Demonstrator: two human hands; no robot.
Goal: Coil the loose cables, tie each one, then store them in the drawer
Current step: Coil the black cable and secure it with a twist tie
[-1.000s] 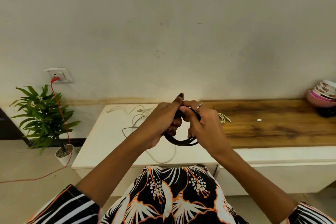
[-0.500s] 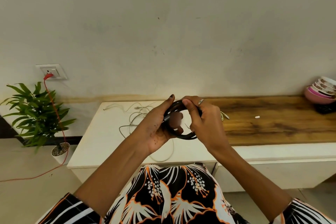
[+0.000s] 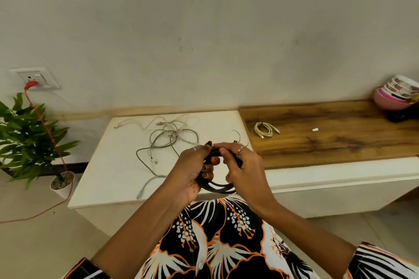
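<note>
Black cable coil (image 3: 217, 186) | gripped by left hand (image 3: 190, 170) and right hand (image 3: 244, 167) fingers

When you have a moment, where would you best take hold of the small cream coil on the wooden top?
Probably across the cream coil at its far-left end, where a dark tie binds the loops. Come from above: it lies flat on the wooden top, and its plug ends trail loose to the right.
</note>
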